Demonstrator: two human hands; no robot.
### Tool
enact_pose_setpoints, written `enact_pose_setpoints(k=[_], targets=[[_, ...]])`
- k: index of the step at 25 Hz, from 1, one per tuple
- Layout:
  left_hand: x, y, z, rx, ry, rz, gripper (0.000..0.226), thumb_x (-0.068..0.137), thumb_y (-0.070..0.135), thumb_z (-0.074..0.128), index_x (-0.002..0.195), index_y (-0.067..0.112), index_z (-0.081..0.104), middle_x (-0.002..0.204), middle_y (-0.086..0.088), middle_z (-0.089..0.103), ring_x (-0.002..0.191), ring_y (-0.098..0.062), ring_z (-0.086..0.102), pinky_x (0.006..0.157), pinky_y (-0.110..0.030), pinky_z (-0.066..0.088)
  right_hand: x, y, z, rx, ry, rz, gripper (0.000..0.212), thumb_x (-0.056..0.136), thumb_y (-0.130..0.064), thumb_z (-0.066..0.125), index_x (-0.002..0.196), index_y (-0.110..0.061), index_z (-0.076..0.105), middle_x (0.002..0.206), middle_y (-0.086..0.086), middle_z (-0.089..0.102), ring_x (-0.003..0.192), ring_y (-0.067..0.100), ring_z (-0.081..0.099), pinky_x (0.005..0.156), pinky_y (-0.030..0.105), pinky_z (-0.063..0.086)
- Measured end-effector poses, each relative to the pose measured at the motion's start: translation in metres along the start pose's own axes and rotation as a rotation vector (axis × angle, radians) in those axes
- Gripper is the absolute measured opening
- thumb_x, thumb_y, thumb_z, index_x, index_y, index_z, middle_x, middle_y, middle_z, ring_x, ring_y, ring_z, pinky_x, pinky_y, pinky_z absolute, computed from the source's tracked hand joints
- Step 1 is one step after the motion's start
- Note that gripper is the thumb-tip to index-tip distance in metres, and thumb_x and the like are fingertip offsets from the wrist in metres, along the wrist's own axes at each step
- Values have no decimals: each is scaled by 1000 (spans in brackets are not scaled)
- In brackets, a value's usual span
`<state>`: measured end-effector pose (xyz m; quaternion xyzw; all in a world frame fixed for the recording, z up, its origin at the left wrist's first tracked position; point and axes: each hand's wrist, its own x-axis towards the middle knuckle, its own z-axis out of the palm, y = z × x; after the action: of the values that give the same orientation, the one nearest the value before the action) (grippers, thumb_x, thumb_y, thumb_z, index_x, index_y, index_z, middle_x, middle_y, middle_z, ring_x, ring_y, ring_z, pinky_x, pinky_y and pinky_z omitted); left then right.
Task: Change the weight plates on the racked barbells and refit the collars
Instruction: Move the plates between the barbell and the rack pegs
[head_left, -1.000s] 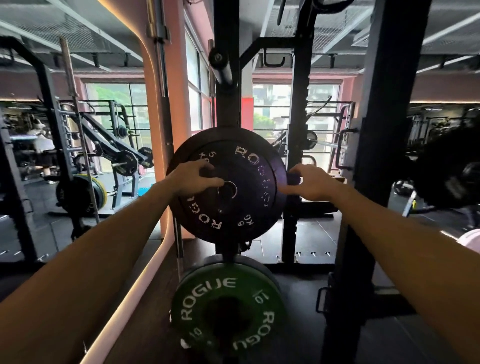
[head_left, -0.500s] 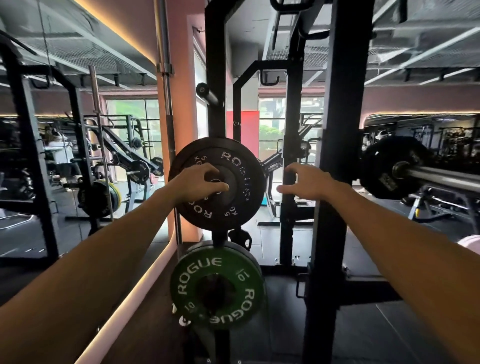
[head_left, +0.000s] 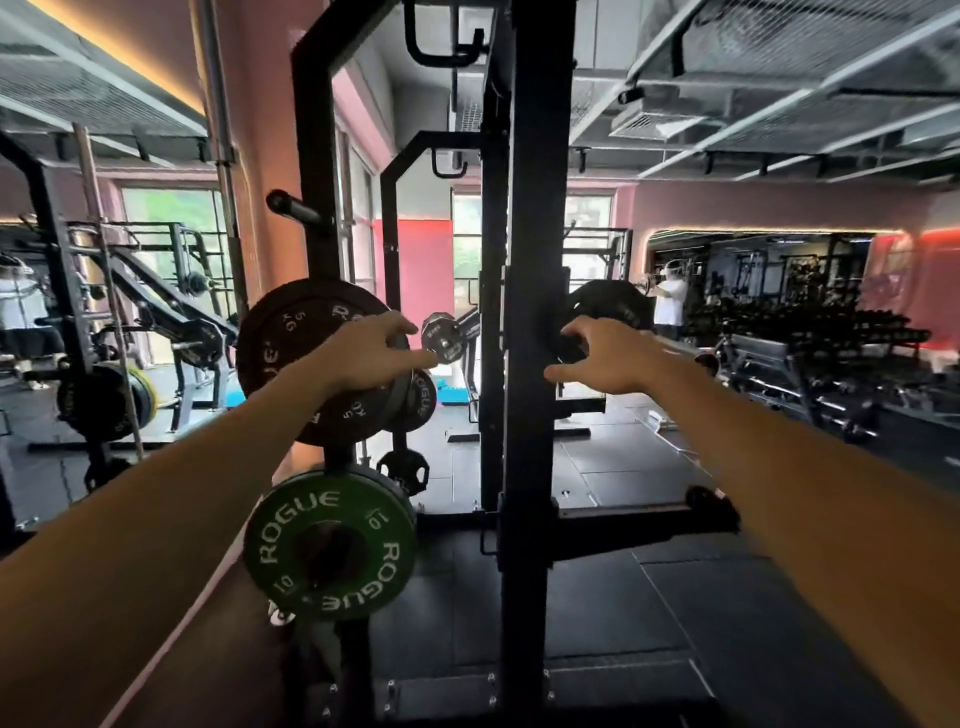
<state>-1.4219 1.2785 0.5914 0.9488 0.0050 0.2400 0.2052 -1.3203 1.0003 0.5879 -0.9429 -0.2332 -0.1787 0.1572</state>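
My left hand (head_left: 371, 356) lies on the black plate (head_left: 291, 358), fingers loosely spread, left of the rack post (head_left: 532, 364). A green plate (head_left: 330, 540) hangs just below. My right hand (head_left: 605, 358), fingers released, reaches right of the post, holding nothing.

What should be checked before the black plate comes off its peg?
1. Left hand on the black plate: ok, it lies over the plate's right side.
2. Left hand's hold firm: cannot tell, fingertips blurred.
3. Right hand supporting the plate: not ok, it hangs open past the upright, apart from the plate.
4. Plate squarely on its peg: cannot tell, the hub is hidden by the hand.
5. Green plate below out of the way: ok, it hangs on a lower peg.
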Motion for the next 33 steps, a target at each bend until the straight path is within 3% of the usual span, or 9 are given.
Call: enact_pose_setpoints(k=[2,5,8,11,14,21,28,33], targets=[[6,38,15,-8,-12,6,62,77,62,67,128,28,55,126,-1,59,114,-23,55,101,-39,41,-12,34,-22,-26,24,10,75,76,-67,63,138,-29,42,137,1,52,120,25,54,106,45,35],[18,102,49,-41,-16,6,62,81,57,66,132,27,52,136,-6,54,118,-24,52,94,-33,38,-23,100,-50,2,40,16,73,75,-66,63,135,-28,45,131,0,56,110,24,59,102,46,40],[34,165,91,-78,-7,15,58,86,50,64,134,20,50,131,-7,57,107,-20,52,90,-31,38,-27,174,-69,-31,47,28,74,78,-65,61,138,-26,43,139,2,52,121,25,53,103,45,36],[49,205,123,-95,-3,-22,58,89,46,62,137,17,48,137,-8,53,119,-24,51,98,-33,38,-23,235,-77,12,19,45,72,82,-63,58,141,-25,40,148,2,43,130,26,46,108,50,31],[70,226,140,-66,23,-40,56,87,49,64,133,20,51,131,-7,56,110,-21,52,95,-33,39,-11,281,-77,12,-9,74,65,88,-59,53,141,-24,39,147,2,44,131,26,45,108,49,28],[140,222,184,36,45,-40,47,89,40,66,128,18,53,100,4,53,99,-20,53,82,-29,36,42,328,-43,45,-40,86,58,91,-52,51,139,-22,40,143,3,46,128,28,46,105,45,30],[259,178,237,23,106,-23,43,89,29,64,129,17,53,119,-4,59,102,-17,50,87,-27,37,146,362,20,92,-55,111,55,90,-47,56,135,-17,42,131,9,53,117,29,52,102,46,40],[349,144,267,96,100,-13,46,90,26,63,132,15,50,124,-9,60,110,-23,56,86,-29,40,236,362,64,184,-49,114,55,91,-42,59,134,-12,43,130,12,55,115,30,54,94,38,44]])
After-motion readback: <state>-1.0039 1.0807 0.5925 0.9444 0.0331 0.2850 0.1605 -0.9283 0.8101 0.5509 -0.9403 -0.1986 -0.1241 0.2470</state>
